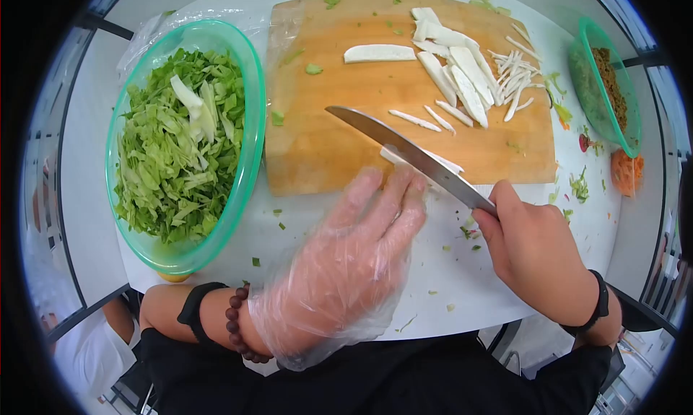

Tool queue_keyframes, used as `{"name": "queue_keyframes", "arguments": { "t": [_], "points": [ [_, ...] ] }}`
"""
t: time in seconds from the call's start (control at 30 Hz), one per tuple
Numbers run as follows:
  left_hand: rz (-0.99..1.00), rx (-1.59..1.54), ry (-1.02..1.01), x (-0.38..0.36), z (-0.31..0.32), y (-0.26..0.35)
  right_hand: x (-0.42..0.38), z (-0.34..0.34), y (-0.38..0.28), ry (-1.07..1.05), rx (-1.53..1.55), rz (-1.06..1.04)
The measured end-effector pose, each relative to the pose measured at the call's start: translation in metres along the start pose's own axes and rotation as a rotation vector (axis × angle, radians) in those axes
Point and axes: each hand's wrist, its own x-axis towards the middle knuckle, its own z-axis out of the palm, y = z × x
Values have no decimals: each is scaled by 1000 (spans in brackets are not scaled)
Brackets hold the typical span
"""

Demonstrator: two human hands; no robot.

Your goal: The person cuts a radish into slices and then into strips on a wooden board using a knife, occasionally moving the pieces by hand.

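My left hand [346, 260], in a clear plastic glove, has its fingertips pressed on a white slice [393, 155] at the near edge of the wooden cutting board [310, 141]. A knife [404, 151] is held in my bare right hand [530, 249], its blade lying across that slice just beyond the left fingertips. Behind the blade are a few thin white strips [415, 120]. Larger white slabs [465, 76] are piled at the board's back right, beside a heap of thin sticks [516, 76]. One slab [380, 53] lies apart.
A green oval basin [253, 126] of chopped greens [173, 177] stands at left. At the right are a green basket [588, 79] with brown contents and an orange shredded heap [626, 172]. Scraps [579, 186] dot the white table [447, 292]. Part of another person [90, 357] shows lower left.
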Motion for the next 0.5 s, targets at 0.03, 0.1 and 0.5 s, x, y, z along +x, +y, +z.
{"name": "queue_keyframes", "arguments": {
  "t": [0.03, 0.1, 0.5],
  "points": [
    [1, 6, -2, 0, 0, 0, 0, 0, 0, -3, -9, -2],
    [6, 15, 1, 0, -1, -1, 0, 1, -1, -6, -36, 0],
    [-10, -142, -25, 1, -3, -6, 6, 0, 1, -98, -137, -42]
  ]
}}
